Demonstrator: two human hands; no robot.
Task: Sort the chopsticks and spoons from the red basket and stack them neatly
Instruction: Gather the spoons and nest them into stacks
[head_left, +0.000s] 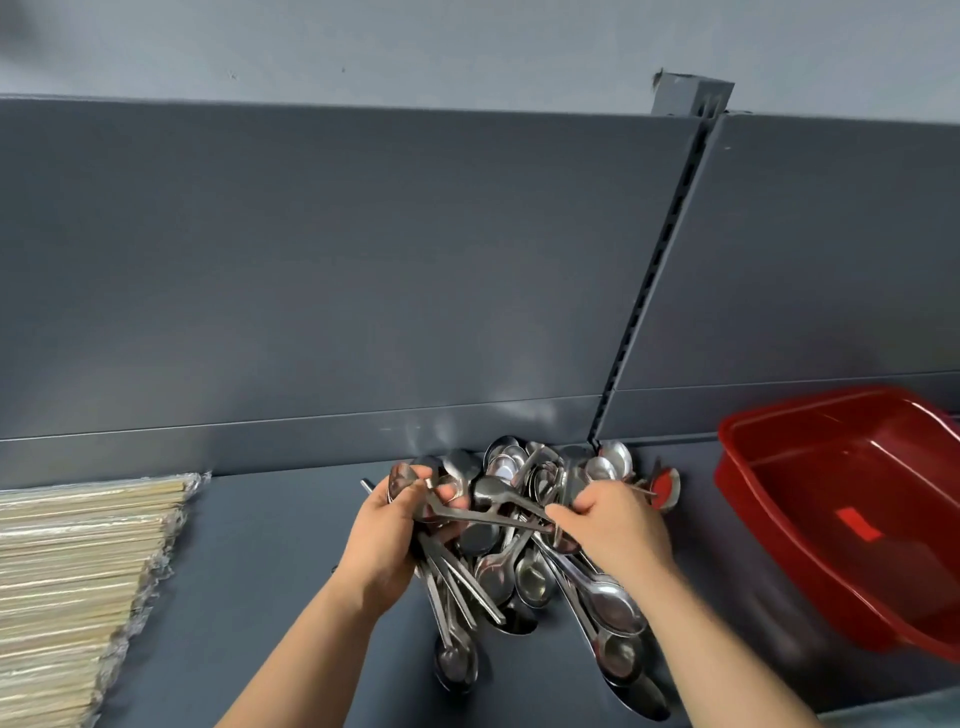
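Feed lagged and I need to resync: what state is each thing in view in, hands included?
Red basket: empty, on the shelf at right.
Chopsticks: plastic-wrapped, stacked at left.
Spoons: jumbled heap on the shelf, unsorted.
Left hand: grips a bunch of spoons.
Right hand: pinches one spoon's handle.

Dark grey metal shelf deck (270, 545), matching grey back panel (337, 249), slotted grey upright post (657, 270), pale grey wall (415, 47) above

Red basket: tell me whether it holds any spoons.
No, the red basket shows a bare floor; the spoons lie heaped on the shelf beside it.
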